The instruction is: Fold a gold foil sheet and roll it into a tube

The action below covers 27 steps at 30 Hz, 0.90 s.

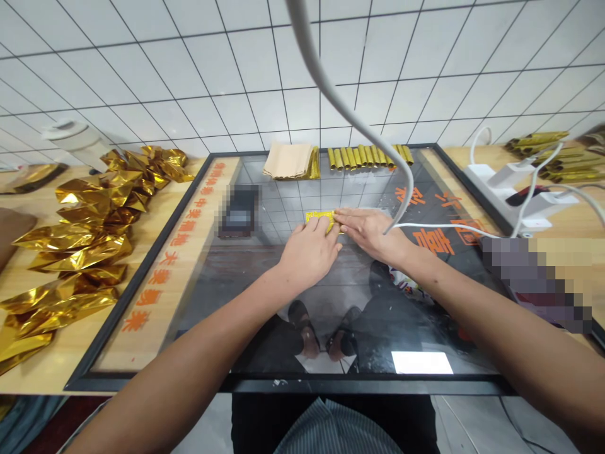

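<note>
A small gold foil sheet (319, 217) lies on the glass table top (265, 302) in the middle. My left hand (309, 252) rests on its near edge with the fingers curled down onto it. My right hand (371, 230) lies flat across its right side, fingers stretched out and pressed on the foil. Both hands touch the same sheet, and most of it is hidden under them.
A row of rolled gold foil tubes (368, 156) and a stack of tan paper (289, 161) lie at the far edge. Crumpled gold foil pieces (89, 221) are heaped at left. A power strip (515, 183) with white cables sits at right; a grey cable (331, 88) hangs overhead.
</note>
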Motion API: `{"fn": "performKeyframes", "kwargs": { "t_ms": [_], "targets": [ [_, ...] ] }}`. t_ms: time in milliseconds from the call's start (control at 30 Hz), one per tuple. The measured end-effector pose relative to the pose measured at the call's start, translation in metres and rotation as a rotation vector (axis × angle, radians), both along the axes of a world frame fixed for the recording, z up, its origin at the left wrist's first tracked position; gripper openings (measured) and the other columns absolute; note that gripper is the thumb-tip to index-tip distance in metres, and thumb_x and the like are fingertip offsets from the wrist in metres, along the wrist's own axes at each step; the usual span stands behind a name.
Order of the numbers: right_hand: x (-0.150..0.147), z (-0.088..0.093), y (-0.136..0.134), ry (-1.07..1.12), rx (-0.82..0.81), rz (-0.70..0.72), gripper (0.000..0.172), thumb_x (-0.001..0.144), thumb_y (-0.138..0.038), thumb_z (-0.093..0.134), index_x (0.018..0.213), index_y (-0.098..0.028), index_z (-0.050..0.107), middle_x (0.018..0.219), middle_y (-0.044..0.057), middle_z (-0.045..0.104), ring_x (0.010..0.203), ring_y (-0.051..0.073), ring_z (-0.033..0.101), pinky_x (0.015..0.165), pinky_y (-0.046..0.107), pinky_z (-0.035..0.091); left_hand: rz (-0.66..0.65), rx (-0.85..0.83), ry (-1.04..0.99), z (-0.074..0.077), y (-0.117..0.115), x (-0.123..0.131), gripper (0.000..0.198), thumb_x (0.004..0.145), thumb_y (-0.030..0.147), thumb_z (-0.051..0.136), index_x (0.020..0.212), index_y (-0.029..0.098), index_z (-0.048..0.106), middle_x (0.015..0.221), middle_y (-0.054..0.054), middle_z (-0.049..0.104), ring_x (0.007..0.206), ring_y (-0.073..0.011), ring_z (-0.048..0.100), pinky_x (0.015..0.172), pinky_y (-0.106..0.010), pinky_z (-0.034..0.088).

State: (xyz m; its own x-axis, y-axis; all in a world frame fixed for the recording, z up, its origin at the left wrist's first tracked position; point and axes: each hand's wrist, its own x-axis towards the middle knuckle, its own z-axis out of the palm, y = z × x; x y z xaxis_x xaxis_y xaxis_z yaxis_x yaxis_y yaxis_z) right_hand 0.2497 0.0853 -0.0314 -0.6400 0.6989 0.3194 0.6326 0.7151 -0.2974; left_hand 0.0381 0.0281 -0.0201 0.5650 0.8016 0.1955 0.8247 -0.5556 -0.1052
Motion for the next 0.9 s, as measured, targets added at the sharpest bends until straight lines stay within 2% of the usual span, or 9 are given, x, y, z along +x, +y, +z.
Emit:
{"fn": "performKeyframes", "kwargs": {
  "t_ms": [100, 200, 300, 367, 467, 600, 700, 900],
  "targets": [
    [0.000, 0.000, -0.001, -0.015, 0.013, 0.003, 0.044, 0.111, -0.026, 0.045, 0.146, -0.020, 0.070, 0.153, 0.013, 0.067, 0.144, 0.028, 0.063, 0.122, 0.051, 0.052, -0.013, -0.035, -0.095, 0.003, 0.004, -0.007, 0.042, 0.111, 0.034, 0.047, 0.145, 0.012, 0.059, 0.128, -0.018, 0.066, 0.120, -0.0338, 0.059, 0.098, -0.047, 0.051],
    [-0.001, 0.000, -0.001, -0.032, 0.016, -0.003, 0.043, 0.112, -0.028, 0.044, 0.144, -0.020, 0.072, 0.151, 0.013, 0.069, 0.143, 0.028, 0.064, 0.122, 0.052, 0.053, 0.012, -0.156, -0.352, 0.006, 0.016, -0.021, 0.039, 0.110, 0.022, 0.042, 0.146, 0.017, 0.058, 0.125, -0.011, 0.072, 0.114, -0.0260, 0.065, 0.098, -0.041, 0.054],
    [-0.001, -0.002, 0.000, -0.044, 0.026, -0.011, 0.043, 0.111, -0.028, 0.045, 0.143, -0.020, 0.072, 0.152, 0.013, 0.068, 0.142, 0.029, 0.065, 0.121, 0.053, 0.053, 0.103, -0.209, -0.565, 0.003, 0.031, -0.036, 0.029, 0.105, 0.016, 0.045, 0.121, 0.019, 0.069, 0.111, -0.006, 0.076, 0.100, -0.0200, 0.070, 0.092, -0.036, 0.057],
    [0.000, -0.003, 0.001, -0.040, 0.030, -0.005, 0.043, 0.111, -0.028, 0.044, 0.144, -0.020, 0.072, 0.153, 0.012, 0.067, 0.142, 0.029, 0.065, 0.121, 0.053, 0.053, 0.134, -0.159, -0.544, -0.001, 0.038, -0.041, 0.024, 0.100, 0.013, 0.050, 0.105, 0.020, 0.073, 0.108, -0.006, 0.075, 0.103, -0.0208, 0.069, 0.097, -0.037, 0.056],
    [0.001, -0.004, 0.001, -0.016, 0.033, 0.002, 0.042, 0.111, -0.029, 0.045, 0.143, -0.020, 0.072, 0.152, 0.012, 0.068, 0.141, 0.028, 0.066, 0.121, 0.053, 0.053, 0.131, -0.124, -0.438, -0.006, 0.040, -0.041, 0.023, 0.100, 0.016, 0.052, 0.100, 0.020, 0.075, 0.113, -0.008, 0.073, 0.109, -0.0235, 0.067, 0.101, -0.040, 0.055],
    [0.001, -0.006, 0.002, -0.022, 0.026, -0.012, 0.042, 0.111, -0.031, 0.045, 0.141, -0.021, 0.073, 0.153, 0.011, 0.068, 0.142, 0.028, 0.065, 0.122, 0.051, 0.052, 0.128, -0.097, -0.303, -0.010, 0.033, -0.038, 0.031, 0.107, 0.021, 0.046, 0.101, 0.019, 0.076, 0.115, -0.010, 0.073, 0.108, -0.0251, 0.066, 0.100, -0.042, 0.055],
    [0.001, -0.007, 0.003, -0.037, 0.027, -0.010, 0.044, 0.112, -0.031, 0.043, 0.141, -0.017, 0.073, 0.154, 0.014, 0.066, 0.143, 0.030, 0.064, 0.124, 0.051, 0.051, 0.128, -0.067, -0.263, -0.012, 0.030, -0.037, 0.033, 0.110, 0.022, 0.043, 0.108, 0.018, 0.075, 0.117, -0.010, 0.074, 0.113, -0.0251, 0.066, 0.106, -0.042, 0.054],
    [0.001, -0.008, 0.003, -0.024, 0.051, 0.003, 0.043, 0.112, -0.030, 0.045, 0.145, -0.025, 0.071, 0.153, 0.009, 0.068, 0.142, 0.030, 0.065, 0.122, 0.056, 0.053, 0.053, -0.034, -0.190, -0.012, 0.029, -0.038, 0.036, 0.112, 0.019, 0.038, 0.121, 0.016, 0.072, 0.129, -0.011, 0.075, 0.125, -0.0246, 0.067, 0.118, -0.044, 0.050]
  ]
}}
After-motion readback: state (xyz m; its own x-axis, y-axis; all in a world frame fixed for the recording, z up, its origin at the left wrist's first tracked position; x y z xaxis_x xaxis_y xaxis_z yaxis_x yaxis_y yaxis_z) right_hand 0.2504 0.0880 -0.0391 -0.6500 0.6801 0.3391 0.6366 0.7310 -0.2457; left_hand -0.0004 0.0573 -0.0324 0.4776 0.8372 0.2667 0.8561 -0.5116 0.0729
